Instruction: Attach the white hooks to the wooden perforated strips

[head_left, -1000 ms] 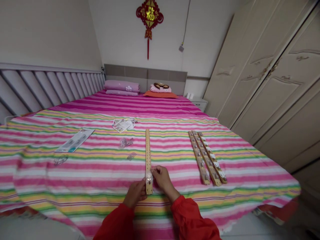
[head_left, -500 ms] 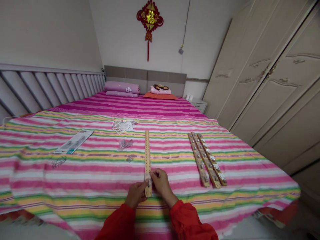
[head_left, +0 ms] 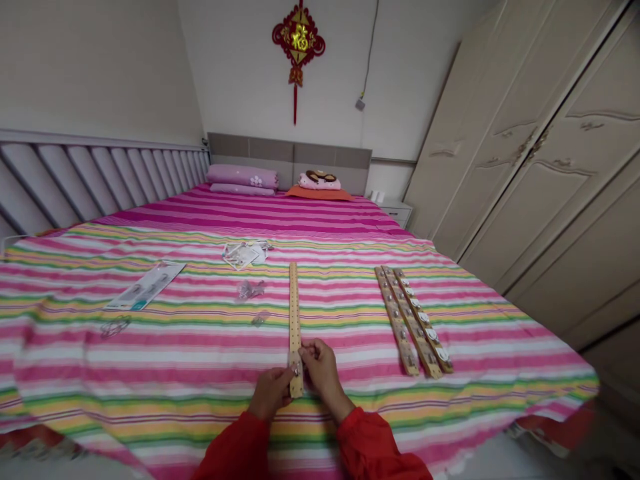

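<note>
A narrow pale wooden strip [head_left: 294, 300] with small holes along it lies lengthwise on the striped cloth in front of me. My left hand [head_left: 273, 392] grips its near end from the left, thumb on top. At that thumb tip, a small shiny metal piece [head_left: 296, 367] sits on the strip. From the right, my right hand [head_left: 323, 370] pinches its thumb and forefinger together at the strip's edge, just beyond the metal piece. Whatever is between those fingertips is too small to make out.
Three wooden strips [head_left: 397, 320] bearing small metal and white pieces lie to the right. Leftward are a clear bag of small parts [head_left: 251, 289], a smaller clear packet [head_left: 261, 318], white cards [head_left: 245, 253], a long package [head_left: 147, 287] and a wire-like bundle [head_left: 115, 326].
Both hands stay at the strip's near end with only slight finger movement. The metal piece under the left thumb shows a little more plainly. The view has shifted slightly.
</note>
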### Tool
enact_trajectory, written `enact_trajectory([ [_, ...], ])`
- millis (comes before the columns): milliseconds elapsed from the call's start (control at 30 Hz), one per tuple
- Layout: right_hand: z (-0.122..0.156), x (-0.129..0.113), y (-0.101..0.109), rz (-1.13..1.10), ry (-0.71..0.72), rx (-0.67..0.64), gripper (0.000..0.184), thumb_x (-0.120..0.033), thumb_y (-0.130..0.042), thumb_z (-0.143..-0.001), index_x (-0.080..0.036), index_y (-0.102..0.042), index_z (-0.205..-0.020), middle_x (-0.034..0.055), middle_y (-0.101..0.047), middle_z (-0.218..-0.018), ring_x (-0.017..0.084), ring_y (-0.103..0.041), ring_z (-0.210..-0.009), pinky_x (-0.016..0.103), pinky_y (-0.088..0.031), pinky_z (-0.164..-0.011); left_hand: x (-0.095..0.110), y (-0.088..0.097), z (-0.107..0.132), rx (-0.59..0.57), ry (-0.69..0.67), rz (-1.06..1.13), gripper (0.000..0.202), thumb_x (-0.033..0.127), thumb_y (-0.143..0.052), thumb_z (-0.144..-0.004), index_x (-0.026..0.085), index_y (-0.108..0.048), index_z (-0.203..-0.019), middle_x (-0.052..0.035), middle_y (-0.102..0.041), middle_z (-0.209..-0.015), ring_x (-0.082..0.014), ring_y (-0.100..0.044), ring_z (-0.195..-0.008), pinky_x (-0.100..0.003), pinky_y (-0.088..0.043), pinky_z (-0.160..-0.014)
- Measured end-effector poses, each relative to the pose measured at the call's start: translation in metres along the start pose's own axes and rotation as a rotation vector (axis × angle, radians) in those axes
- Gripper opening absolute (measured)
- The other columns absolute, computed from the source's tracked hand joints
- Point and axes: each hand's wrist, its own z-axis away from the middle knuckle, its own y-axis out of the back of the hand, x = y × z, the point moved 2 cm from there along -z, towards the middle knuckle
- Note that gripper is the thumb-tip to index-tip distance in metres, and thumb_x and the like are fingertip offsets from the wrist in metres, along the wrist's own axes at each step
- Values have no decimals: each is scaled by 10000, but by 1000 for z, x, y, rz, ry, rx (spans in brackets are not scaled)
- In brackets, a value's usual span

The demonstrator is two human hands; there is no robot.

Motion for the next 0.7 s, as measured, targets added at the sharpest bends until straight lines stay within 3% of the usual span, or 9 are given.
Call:
enact_trajectory([
  [133,9,3,2,-14,-77,3,302,-478,-642,-659,-191,-555,-623,-61,-493,-458,106,-426,-393,224,-330,-389,4,-1,3,-23,-22,12,540,631,-726,-427,153,-559,-615,54,-472,-437,-75,-441,-427,-199,-324,-445],
  [233,14,6,4,25,-113,-9,330,-483,-681,-626,-185,-549,-573,-46,-506,-468,108,-448,-427,228,-350,-421,4,-2,3,0,-66,11,555,656,-717,-413,161,-531,-584,73,-429,-411,-54,-384,-404,-187,-277,-422],
  [467,8,19,6,100,-197,-55,431,-555,-663,-628,-189,-502,-464,-56,-417,-399,97,-380,-401,239,-279,-405,6,-6,7,-25,-85,-46,593,695,-705,-398,157,-526,-571,56,-455,-445,-64,-407,-430,-189,-284,-421],
  [700,2,30,7,125,-185,-4,443,-550,-658,-612,-204,-448,-432,-59,-403,-396,98,-368,-416,238,-278,-411,9,-5,-2,-9,-84,-85,537,699,-582,-628,167,-592,-699,-3,-588,-576,-136,-559,-553,-227,-400,-483],
])
